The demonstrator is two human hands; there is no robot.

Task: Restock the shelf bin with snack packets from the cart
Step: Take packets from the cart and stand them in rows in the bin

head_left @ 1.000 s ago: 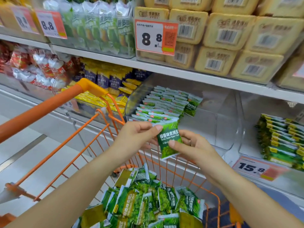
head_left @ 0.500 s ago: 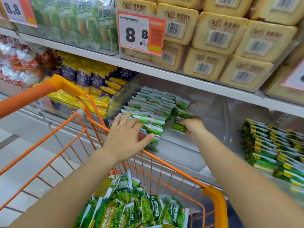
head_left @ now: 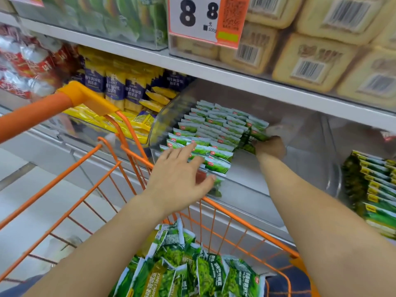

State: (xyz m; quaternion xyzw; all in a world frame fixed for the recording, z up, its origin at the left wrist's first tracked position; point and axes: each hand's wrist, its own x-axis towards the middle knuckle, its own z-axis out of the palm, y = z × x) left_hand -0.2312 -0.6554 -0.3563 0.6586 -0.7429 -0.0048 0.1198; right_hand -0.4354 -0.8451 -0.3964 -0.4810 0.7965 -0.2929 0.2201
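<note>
Left hand [head_left: 177, 176] lies spread, fingers straight, on the binned packets [head_left: 211, 133]; right hand [head_left: 270, 146] reaches deep, pinching a green packet [head_left: 249, 144].

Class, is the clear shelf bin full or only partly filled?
Partly filled: green packets fill the bin's left side; its right side is bare.

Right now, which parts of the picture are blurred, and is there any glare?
Head view: motion blur smears the red packets at far left and the left hand; the price tag stays readable; the clear shelf bin shows pale reflections; the right hand, deep inside, sits in shadow.
</note>
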